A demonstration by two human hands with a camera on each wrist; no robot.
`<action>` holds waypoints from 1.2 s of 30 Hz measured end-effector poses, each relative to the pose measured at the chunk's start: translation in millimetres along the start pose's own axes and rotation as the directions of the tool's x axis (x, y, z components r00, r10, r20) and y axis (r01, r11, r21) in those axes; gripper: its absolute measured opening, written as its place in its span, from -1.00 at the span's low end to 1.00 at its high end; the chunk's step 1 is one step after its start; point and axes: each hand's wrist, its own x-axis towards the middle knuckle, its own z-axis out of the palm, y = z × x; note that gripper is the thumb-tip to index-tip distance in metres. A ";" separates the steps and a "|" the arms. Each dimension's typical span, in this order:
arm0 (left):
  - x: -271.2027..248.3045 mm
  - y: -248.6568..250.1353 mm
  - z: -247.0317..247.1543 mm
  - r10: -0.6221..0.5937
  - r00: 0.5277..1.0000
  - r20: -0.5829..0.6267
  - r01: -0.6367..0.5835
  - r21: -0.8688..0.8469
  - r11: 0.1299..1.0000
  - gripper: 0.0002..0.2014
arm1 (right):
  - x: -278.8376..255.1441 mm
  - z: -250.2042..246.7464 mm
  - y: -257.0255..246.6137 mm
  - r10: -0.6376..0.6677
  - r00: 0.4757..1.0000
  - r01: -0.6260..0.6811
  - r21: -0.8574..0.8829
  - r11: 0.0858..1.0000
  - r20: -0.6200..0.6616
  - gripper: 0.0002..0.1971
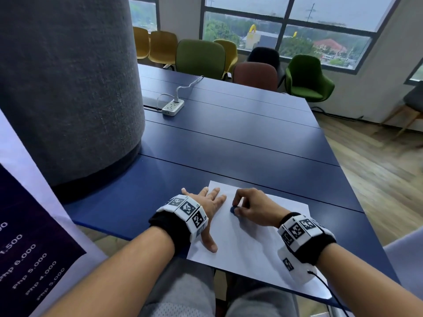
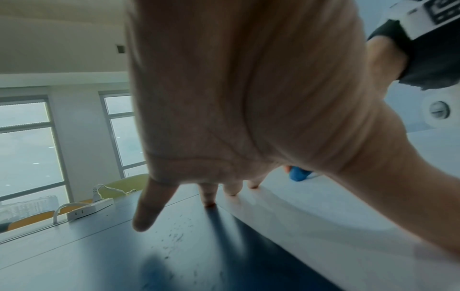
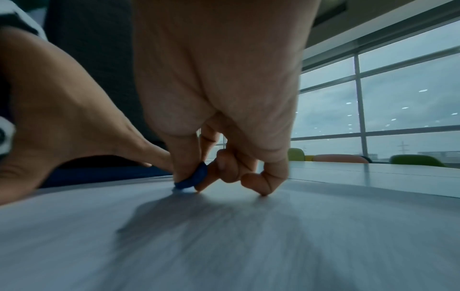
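1. Blue piece (image 1: 234,210), small and flattish, sits pinched between the thumb and forefinger of my right hand (image 1: 250,208). Its lower edge is pressed onto a white sheet of paper (image 1: 251,245), near the sheet's left side. I cannot tell whether it is an eraser or chalk.
2. My left hand (image 1: 209,208) lies flat with its fingers straight and spread. It holds the sheet's left edge down on the blue table (image 1: 229,138), just beside the piece.
3. I judge the main risk to be the sheet sliding or creasing. A hard stroke would cause it if the flat hand eases off, since the sheet's near corner reaches the table's rim.
4. The piece could also squirt out of the pinch, because so little of it shows past the fingertips.
5. In the right wrist view the piece stands tilted. Its long axis slants up from the paper toward the curled fingers, with the lower end on the sheet.
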 end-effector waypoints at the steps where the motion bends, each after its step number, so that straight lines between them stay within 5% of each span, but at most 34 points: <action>1: -0.3 -0.5 0.0 0.003 1.000 0.001 -0.003 -0.008 1.000 0.40 | -6.1 2.5 -0.8 -0.025 0.999 0.024 0.017 1.000 0.038 -0.93; 5: -0.6 -2.6 1.2 0.010 1.000 -0.012 -0.010 -0.015 1.000 0.41 | -18.6 3.4 -9.2 -0.065 0.978 0.070 -0.015 0.997 0.200 -0.93; 10: -1.0 0.3 0.2 0.015 1.000 -0.016 -0.015 -0.010 1.000 0.39 | -3.5 0.3 -3.1 0.007 1.000 -0.007 -0.063 0.998 0.001 -0.93; 15: 2.3 -2.4 1.9 0.021 1.000 -0.002 -0.021 -0.013 1.000 0.41 | -28.4 6.6 -8.3 -0.077 0.972 0.089 -0.046 0.995 0.222 -0.91; 21: 0.4 -2.1 0.8 0.029 1.000 0.004 -0.029 -0.020 0.999 0.40 | -20.3 5.6 -5.2 -0.020 0.999 0.022 -0.074 0.997 0.025 -0.95; 26: -0.2 -1.4 -0.2 0.028 1.000 0.014 -0.028 0.006 1.000 0.40 | -35.3 5.1 -11.1 -0.068 0.963 0.085 -0.057 0.995 0.261 -0.93; 32: 1.6 -0.9 -0.6 0.021 1.000 0.015 -0.021 0.011 1.000 0.40 | -23.1 9.5 -7.4 -0.002 1.000 0.004 -0.059 0.998 0.026 -0.90; 36: 6.0 -2.8 0.9 0.024 0.999 0.029 -0.024 0.024 0.999 0.42 | -42.3 22.8 -18.5 -0.149 0.965 0.153 0.002 0.988 0.216 -0.92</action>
